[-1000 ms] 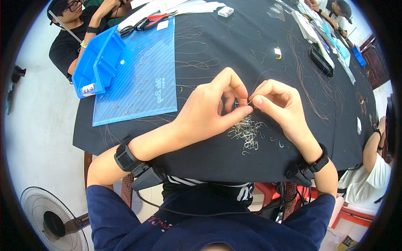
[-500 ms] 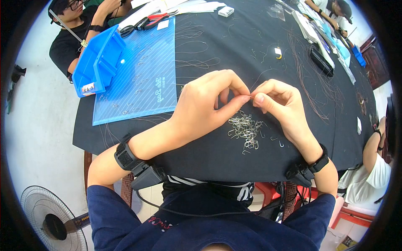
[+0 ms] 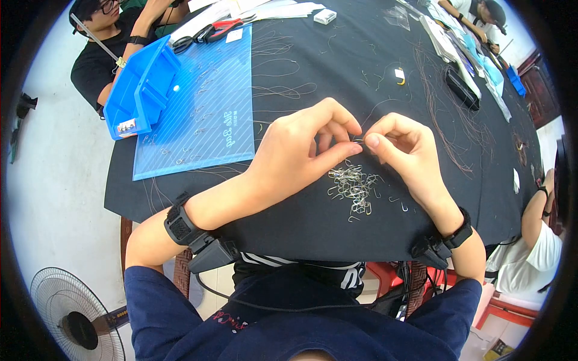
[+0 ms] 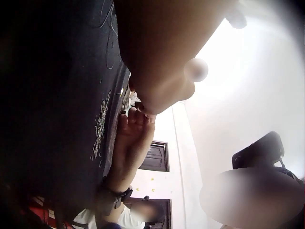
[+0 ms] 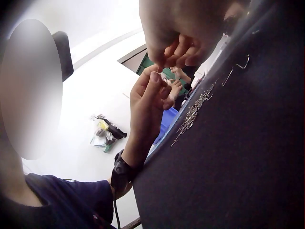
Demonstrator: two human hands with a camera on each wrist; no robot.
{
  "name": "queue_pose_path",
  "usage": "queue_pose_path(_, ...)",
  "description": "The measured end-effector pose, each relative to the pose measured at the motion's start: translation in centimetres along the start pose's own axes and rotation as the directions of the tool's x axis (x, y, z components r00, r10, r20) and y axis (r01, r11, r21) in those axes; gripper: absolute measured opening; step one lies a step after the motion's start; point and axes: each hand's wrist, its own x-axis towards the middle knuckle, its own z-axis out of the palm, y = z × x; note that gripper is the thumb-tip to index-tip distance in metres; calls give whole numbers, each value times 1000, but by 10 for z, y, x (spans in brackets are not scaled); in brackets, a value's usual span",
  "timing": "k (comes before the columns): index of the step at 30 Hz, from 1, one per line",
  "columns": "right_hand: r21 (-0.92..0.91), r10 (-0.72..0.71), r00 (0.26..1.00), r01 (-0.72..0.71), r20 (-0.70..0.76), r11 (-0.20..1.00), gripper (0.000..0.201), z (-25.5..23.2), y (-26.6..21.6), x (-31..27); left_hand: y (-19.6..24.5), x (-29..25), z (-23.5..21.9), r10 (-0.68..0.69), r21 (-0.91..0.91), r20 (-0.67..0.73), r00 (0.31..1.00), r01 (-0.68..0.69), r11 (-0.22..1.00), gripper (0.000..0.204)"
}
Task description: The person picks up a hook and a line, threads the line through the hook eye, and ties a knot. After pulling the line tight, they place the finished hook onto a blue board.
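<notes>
Over a pile of fish hooks (image 3: 355, 188) on the dark cloth, both hands meet. My right hand (image 3: 404, 141) pinches a tiny fish hook (image 3: 358, 141) between thumb and index finger, its thin shank pointing left. Thumb and index finger of my left hand (image 3: 301, 141) stand slightly parted around that shank, the other fingers bent behind. A fine line (image 3: 376, 107) curves up from the fingertips. In the right wrist view the left hand (image 5: 148, 98) reaches the right hand's fingertips, and the hook pile (image 5: 194, 112) lies below.
To the left lie a blue file bag (image 3: 232, 108) with tied hooks and a blue bin (image 3: 141, 90). Pliers (image 3: 211, 33) rest behind it. Loose brown lines (image 3: 442, 114) and a black case (image 3: 462, 88) are on the right. Other people sit around the table.
The left thumb and index finger closed together at the right fingertips half a second ago and are now parted again. The right hand has barely moved.
</notes>
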Motion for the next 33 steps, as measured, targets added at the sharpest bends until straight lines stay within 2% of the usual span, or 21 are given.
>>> queue_pose_path(5, 41, 18, 1000, -18, 13, 999, 17, -1, -1, 0, -5, 1, -1, 110, 58, 1, 994, -109, 992, 14)
queue_pose_path(9, 71, 38, 999, -41, 36, 997, 17, -1, -1, 0, -2, 1, -5, 75, 113, 40, 996, -80, 990, 10)
queue_pose_path(11, 67, 12, 1000, -12, -1, 998, 14, 4, 1, 0, -1, 1, -5, 68, 140, 31, 997, -72, 988, 8)
queue_pose_path(15, 4, -15, 999, 15, -28, 1000, 13, 5, 1, -1, 0, 0, -5, -11, 102, 11, 1000, 10, 995, 6)
queue_pose_path(18, 24, -45, 992, 49, -119, 999, 13, 5, -1, -1, 0, 0, -5, -67, 54, -1, 998, 67, 996, 5)
queue_pose_path(21, -159, -294, 947, 272, -132, 949, 13, 8, 4, 2, 1, -1, -5, -105, 23, 5, 994, 105, 994, 5)
queue_pose_path(24, -434, -440, 898, 393, -8, 811, 17, 5, 2, 2, 1, 0, -5, -125, -5, 24, 992, 125, 992, 6)
queue_pose_path(25, -470, -483, 875, 424, -7, 774, 19, 5, 3, 3, 1, 0, -5, -127, -12, 33, 991, 127, 992, 7)
queue_pose_path(31, -569, -579, 812, 510, 72, 645, 14, 4, -1, 3, 1, -1, -3, -123, -72, 68, 990, 128, 989, 8)
queue_pose_path(33, -567, -591, 802, 525, 81, 635, 13, 3, 0, 3, 0, -1, -2, -116, -98, 56, 992, 121, 988, 8)
